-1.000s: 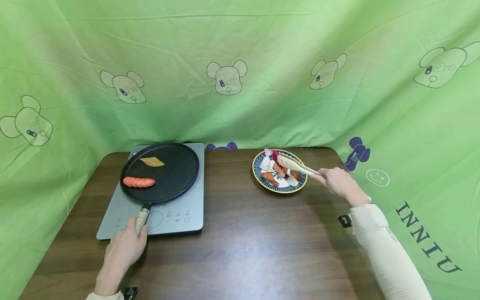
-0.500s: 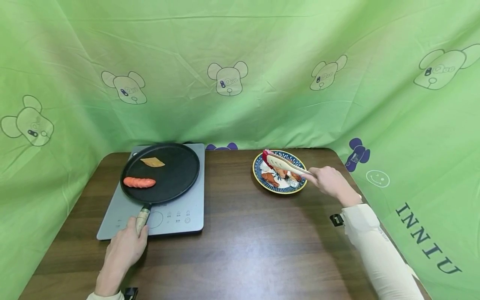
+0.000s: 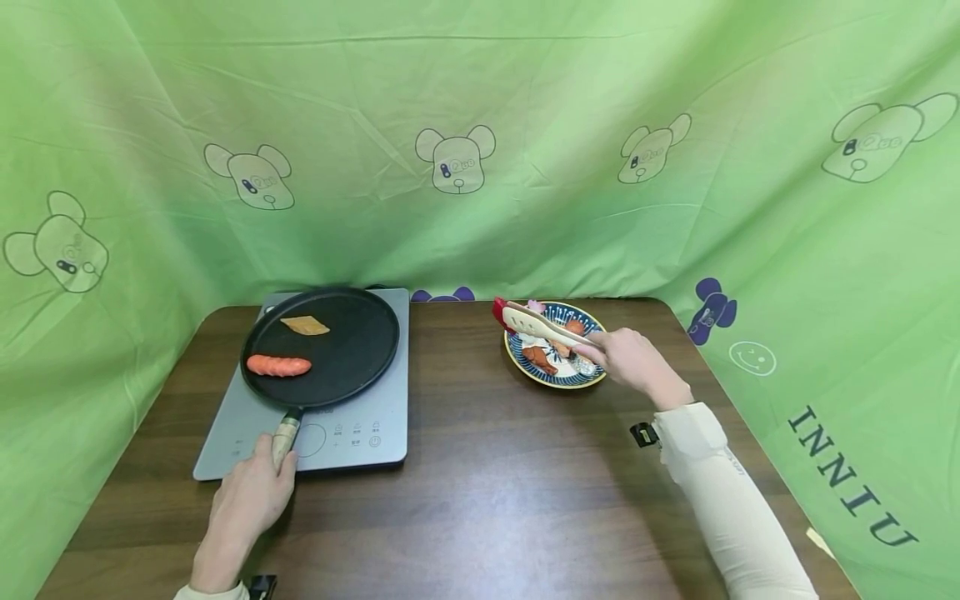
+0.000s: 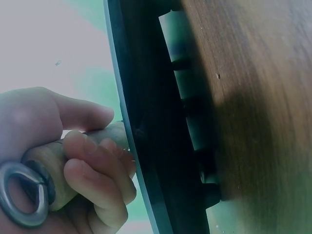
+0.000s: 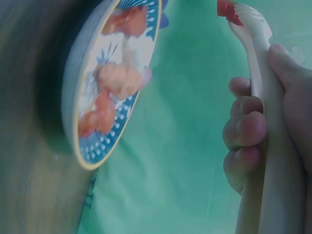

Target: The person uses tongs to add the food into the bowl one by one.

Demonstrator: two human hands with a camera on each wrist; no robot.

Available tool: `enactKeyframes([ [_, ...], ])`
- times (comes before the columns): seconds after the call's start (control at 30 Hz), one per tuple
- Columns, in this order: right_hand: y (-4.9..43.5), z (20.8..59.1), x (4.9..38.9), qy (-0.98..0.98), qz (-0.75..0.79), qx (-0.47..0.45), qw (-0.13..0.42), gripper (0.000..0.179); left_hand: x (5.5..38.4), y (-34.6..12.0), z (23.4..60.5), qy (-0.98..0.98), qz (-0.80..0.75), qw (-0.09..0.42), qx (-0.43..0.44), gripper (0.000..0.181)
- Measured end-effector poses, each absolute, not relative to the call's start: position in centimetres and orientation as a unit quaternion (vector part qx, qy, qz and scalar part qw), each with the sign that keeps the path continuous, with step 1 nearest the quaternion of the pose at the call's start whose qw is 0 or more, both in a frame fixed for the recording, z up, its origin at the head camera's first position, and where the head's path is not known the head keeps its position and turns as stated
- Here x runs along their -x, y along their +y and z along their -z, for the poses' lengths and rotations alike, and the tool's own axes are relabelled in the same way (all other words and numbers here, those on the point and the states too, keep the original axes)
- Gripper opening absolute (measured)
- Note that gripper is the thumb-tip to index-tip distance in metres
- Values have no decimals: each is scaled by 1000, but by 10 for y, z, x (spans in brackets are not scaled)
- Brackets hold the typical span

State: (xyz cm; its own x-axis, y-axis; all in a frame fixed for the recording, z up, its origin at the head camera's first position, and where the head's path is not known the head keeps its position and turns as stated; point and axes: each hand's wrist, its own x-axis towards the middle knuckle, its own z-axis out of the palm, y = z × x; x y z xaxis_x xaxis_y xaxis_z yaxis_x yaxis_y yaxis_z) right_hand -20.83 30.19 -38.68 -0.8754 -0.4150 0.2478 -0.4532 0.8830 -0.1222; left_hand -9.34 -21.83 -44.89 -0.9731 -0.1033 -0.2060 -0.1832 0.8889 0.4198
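My left hand (image 3: 251,496) grips the wooden handle (image 4: 56,161) of a round black flat pan (image 3: 348,354), a metal ring at its end. On the pan lie a scored red sausage (image 3: 278,365) and a flat tan piece (image 3: 305,325). With curled fingers, my right hand (image 3: 630,358) holds cream-coloured tongs (image 3: 547,327). A bright red piece (image 3: 502,312) is pinched in their tips; its kind does not show. The tongs pass over a blue-patterned plate (image 3: 562,385), with their tips at its left rim. A brown drumstick-like piece (image 3: 540,359) and several other foods lie on the plate.
The pan sits on a grey induction cooktop (image 3: 390,433) with touch controls at its front. Both cooktop and plate stand on a dark wooden table (image 3: 465,433). A green printed curtain (image 3: 360,225) hangs behind and at both sides.
The right hand has moved left, carrying the tongs and red piece from over the plate's middle to its left rim. The left hand and pan stay put.
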Motion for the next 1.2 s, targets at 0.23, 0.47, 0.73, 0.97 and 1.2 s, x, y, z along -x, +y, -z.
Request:
enactKeyframes([
  [0.23, 282, 385, 210, -959, -105, -239, 113, 22, 94, -217, 448, 967, -224, 93, 76, 57],
  [0.47, 258, 381, 213, -950, -112, -262, 124, 18, 95, -218, 448, 967, -225, 95, 72, 58],
  [0.73, 234, 375, 218, -946, -114, -282, 110, 30, 96, -217, 449, 967, -226, 97, 71, 58],
  [0.97, 214, 370, 221, -944, -116, -292, 99, 29, 95, -219, 448, 967, -224, 97, 70, 58],
  [1.2, 190, 369, 223, -942, -125, -295, 100, 32, 95, -220, 449, 966, -226, 101, 69, 59],
])
